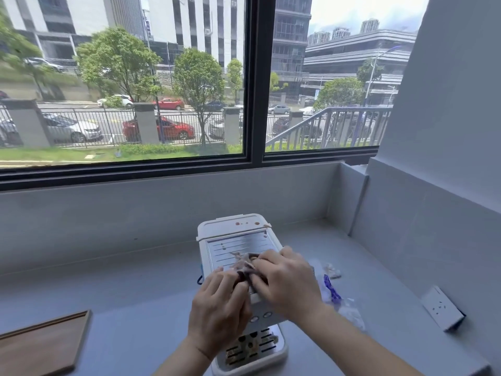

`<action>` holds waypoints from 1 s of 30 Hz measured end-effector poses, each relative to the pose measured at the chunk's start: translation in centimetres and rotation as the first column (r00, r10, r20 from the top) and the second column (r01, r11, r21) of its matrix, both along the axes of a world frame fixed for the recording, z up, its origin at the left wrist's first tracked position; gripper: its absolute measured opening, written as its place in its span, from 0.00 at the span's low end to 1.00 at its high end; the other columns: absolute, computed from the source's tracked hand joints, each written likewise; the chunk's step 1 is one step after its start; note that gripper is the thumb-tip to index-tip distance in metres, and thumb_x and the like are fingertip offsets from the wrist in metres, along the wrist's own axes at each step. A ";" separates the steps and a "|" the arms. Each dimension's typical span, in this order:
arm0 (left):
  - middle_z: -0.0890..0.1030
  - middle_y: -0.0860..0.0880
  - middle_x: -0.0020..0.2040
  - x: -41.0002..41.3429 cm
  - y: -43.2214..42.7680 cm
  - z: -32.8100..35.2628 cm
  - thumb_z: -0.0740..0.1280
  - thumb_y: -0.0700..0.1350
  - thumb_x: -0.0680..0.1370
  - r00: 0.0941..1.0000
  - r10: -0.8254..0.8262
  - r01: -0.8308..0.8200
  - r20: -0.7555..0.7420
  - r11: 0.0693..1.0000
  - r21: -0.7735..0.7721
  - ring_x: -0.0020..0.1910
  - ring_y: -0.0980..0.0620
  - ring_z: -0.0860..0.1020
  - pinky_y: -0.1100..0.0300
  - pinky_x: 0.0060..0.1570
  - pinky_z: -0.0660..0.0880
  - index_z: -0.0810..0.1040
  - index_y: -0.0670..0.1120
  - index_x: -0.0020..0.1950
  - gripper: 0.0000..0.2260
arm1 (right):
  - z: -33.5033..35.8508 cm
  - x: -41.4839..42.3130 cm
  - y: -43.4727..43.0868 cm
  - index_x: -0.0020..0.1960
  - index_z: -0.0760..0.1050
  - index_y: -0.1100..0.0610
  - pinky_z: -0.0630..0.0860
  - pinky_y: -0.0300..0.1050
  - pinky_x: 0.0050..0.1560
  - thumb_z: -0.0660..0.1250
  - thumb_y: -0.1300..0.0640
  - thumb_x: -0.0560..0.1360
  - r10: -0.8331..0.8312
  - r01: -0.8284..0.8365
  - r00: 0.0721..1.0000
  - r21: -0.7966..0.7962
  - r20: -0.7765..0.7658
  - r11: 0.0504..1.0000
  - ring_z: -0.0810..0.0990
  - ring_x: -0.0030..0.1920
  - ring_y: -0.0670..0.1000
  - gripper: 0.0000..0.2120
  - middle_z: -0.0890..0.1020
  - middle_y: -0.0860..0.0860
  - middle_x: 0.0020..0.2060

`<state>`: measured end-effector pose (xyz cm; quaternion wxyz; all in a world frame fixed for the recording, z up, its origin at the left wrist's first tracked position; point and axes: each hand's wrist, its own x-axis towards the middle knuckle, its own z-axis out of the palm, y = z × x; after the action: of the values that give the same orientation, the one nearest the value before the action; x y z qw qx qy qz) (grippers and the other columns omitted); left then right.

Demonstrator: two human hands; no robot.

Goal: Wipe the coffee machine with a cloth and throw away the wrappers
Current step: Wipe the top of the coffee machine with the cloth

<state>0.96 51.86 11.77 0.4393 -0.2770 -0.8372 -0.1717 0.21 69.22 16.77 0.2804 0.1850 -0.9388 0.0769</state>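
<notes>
A small white coffee machine (233,234) stands on the grey counter, its top spotted with brown drops. Its drip tray (254,348) at the front holds brownish residue. Both hands are over the machine's top and pinch a crumpled greyish-purple cloth (245,265) between them. My left hand (219,308) grips the cloth's near end, my right hand (287,280) its right side. Clear and blue-printed wrappers (339,299) lie on the counter just right of the machine, partly hidden by my right forearm. A small white crumpled scrap (332,271) lies behind them.
A wooden board (46,346) lies at the counter's left front. A white power socket box (443,308) sits on the right wall ledge. A low grey backsplash (162,213) and a large window run behind the machine.
</notes>
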 end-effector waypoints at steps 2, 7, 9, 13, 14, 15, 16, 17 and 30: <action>0.77 0.44 0.42 -0.1 0.0 -0.1 0.64 0.42 0.76 1.000 0.019 -0.020 -0.012 1.000 -0.011 0.40 0.43 0.75 0.48 0.59 0.75 0.78 0.43 0.42 0.05 | 1.4 -2.0 0.4 0.44 0.79 0.49 0.69 0.46 0.38 0.62 0.43 0.75 -0.086 0.088 0.994 -0.025 0.070 0.996 0.75 0.44 0.54 0.12 0.79 0.45 0.44; 0.75 0.45 0.41 0.2 0.1 -0.1 0.65 0.43 0.76 0.999 0.045 -0.045 -0.012 0.999 0.001 0.39 0.44 0.73 0.48 0.59 0.74 0.76 0.44 0.41 0.05 | 5.4 -5.0 0.7 0.42 0.78 0.46 0.70 0.44 0.36 0.64 0.43 0.66 -0.108 0.197 0.967 -0.409 0.231 0.891 0.80 0.40 0.54 0.10 0.81 0.47 0.35; 0.75 0.46 0.41 0.2 0.1 -0.1 0.66 0.43 0.76 0.998 0.058 -0.058 -0.018 0.998 -0.003 0.39 0.44 0.73 0.49 0.59 0.74 0.76 0.45 0.41 0.05 | 6.8 -5.1 0.6 0.48 0.80 0.39 0.79 0.48 0.41 0.67 0.46 0.69 0.050 0.086 0.985 -0.724 0.165 0.685 0.83 0.39 0.51 0.08 0.84 0.44 0.37; 0.76 0.45 0.41 0.2 0.1 0.0 0.66 0.43 0.76 0.998 0.060 -0.060 -0.031 0.998 -0.001 0.39 0.44 0.73 0.49 0.59 0.75 0.77 0.44 0.40 0.05 | 5.0 -3.8 -0.4 0.56 0.80 0.42 0.78 0.54 0.57 0.69 0.55 0.76 0.230 -0.045 0.962 -0.740 0.150 0.671 0.81 0.52 0.48 0.12 0.83 0.45 0.50; 0.76 0.45 0.40 0.3 0.1 0.0 0.66 0.42 0.75 0.998 0.054 -0.054 -0.029 0.998 0.010 0.39 0.43 0.73 0.50 0.58 0.75 0.77 0.44 0.40 0.05 | 3.5 -2.9 -0.5 0.56 0.80 0.42 0.77 0.51 0.57 0.69 0.52 0.75 0.191 -0.053 0.966 -0.584 0.177 0.810 0.79 0.55 0.47 0.11 0.82 0.42 0.53; 0.76 0.45 0.40 0.3 0.2 0.0 0.66 0.42 0.75 0.998 0.051 -0.050 -0.030 0.998 0.025 0.39 0.43 0.73 0.51 0.58 0.75 0.77 0.44 0.39 0.05 | 2.1 -1.8 -0.5 0.55 0.81 0.42 0.76 0.49 0.58 0.68 0.48 0.73 0.143 -0.071 0.978 -0.395 0.154 0.916 0.78 0.57 0.47 0.11 0.81 0.40 0.57; 0.76 0.45 0.40 0.3 0.3 0.0 0.66 0.42 0.74 0.998 0.049 -0.047 -0.033 0.998 0.040 0.39 0.43 0.74 0.52 0.58 0.74 0.77 0.44 0.38 0.05 | 0.9 -1.0 -0.2 0.56 0.81 0.42 0.75 0.48 0.59 0.67 0.46 0.73 0.141 -0.109 0.984 -0.266 0.104 0.958 0.77 0.59 0.47 0.12 0.80 0.39 0.60; 0.77 0.45 0.40 0.3 0.4 0.0 0.66 0.41 0.74 0.999 0.043 -0.041 -0.033 0.998 0.052 0.39 0.43 0.74 0.52 0.58 0.74 0.77 0.44 0.38 0.05 | 0.2 -0.7 0.2 0.56 0.82 0.43 0.75 0.48 0.61 0.67 0.45 0.73 0.177 -0.151 0.980 -0.226 0.096 0.962 0.77 0.62 0.47 0.13 0.80 0.39 0.62; 0.78 0.44 0.42 0.9 0.1 0.7 0.63 0.39 0.75 0.999 0.023 -0.026 0.041 0.996 0.080 0.41 0.42 0.76 0.50 0.58 0.75 0.78 0.42 0.39 0.07 | 2.0 -4.4 1.0 0.56 0.83 0.49 0.71 0.44 0.64 0.68 0.54 0.75 0.174 -0.126 0.960 -0.216 0.218 0.968 0.76 0.62 0.50 0.11 0.82 0.44 0.60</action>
<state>1.83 51.98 12.47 0.4354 -0.2454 -0.8415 -0.2053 -4.23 70.23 18.75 0.1777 0.2165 -0.9360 0.2133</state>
